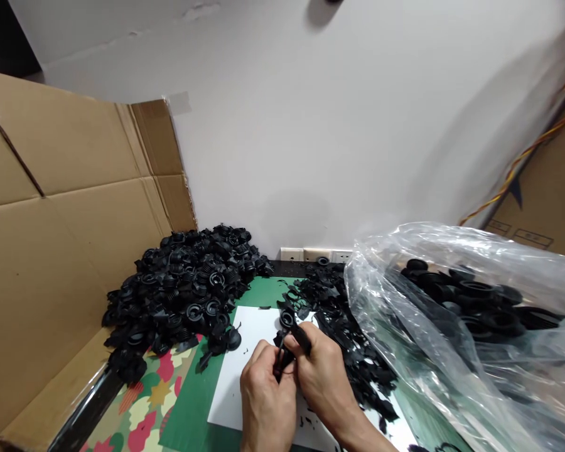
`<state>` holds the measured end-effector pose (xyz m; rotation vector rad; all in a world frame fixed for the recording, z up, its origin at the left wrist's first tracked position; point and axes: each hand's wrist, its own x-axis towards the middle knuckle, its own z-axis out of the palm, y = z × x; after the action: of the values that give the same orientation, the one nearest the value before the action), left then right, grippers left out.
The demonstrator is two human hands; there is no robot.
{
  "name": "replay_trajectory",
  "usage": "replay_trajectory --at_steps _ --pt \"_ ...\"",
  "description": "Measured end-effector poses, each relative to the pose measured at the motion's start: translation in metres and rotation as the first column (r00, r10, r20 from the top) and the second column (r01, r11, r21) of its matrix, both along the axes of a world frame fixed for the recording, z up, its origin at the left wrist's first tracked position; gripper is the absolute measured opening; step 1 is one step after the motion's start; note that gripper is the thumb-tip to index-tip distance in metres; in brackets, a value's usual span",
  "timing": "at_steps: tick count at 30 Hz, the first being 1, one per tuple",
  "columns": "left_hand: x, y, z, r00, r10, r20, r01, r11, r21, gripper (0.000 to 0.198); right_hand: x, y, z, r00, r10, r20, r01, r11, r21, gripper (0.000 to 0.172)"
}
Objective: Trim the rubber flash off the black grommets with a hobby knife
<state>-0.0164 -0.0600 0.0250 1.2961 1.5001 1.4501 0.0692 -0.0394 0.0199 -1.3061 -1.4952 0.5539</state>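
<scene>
Both my hands meet at the bottom centre over a white sheet [252, 370]. My left hand [263, 392] is closed, pinching a small black plastic part [286, 321] at its lower end. My right hand [322, 376] is closed around a dark, thin tool [302, 339] pressed against the same part. A ring-shaped end of the part sticks up above my fingers. A large heap of black ribbed plastic parts [188, 292] lies to the left, just beyond my hands.
Black plastic trimmings [353, 358] are scattered right of my hands. A clear plastic bag [471, 326] with more black parts fills the right side. A cardboard wall [66, 238] stands at the left. A green mat [188, 402] and patterned cover lie underneath. Wall sockets [311, 254] sit behind.
</scene>
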Motion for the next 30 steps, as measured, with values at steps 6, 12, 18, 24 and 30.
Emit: replay_trajectory --at_steps 6,12,18,24,30 --pt "-0.004 -0.011 -0.013 0.995 -0.083 -0.048 0.087 0.99 0.112 0.02 0.022 0.038 0.003 0.988 -0.156 0.015 0.157 0.984 -0.09 0.022" --pt "-0.012 -0.008 -0.012 0.979 -0.132 0.155 0.136 0.991 -0.018 0.006 0.05 0.054 0.017 0.99 -0.078 0.114 0.097 0.982 -0.164 0.024" --pt "-0.016 -0.002 -0.018 0.979 -0.051 0.199 0.049 0.999 0.012 0.009 0.053 0.029 0.015 0.988 0.114 0.106 -0.087 0.969 -0.23 0.023" --pt "-0.014 -0.004 -0.012 0.968 -0.06 0.243 0.081 0.994 -0.076 0.015 0.063 0.017 0.009 0.995 0.079 0.053 -0.065 0.971 -0.229 0.021" --pt "-0.013 0.003 -0.006 0.747 0.05 0.663 0.188 0.941 -0.282 0.026 0.059 -0.002 0.018 0.988 0.119 -0.097 -0.136 0.972 -0.193 0.019"
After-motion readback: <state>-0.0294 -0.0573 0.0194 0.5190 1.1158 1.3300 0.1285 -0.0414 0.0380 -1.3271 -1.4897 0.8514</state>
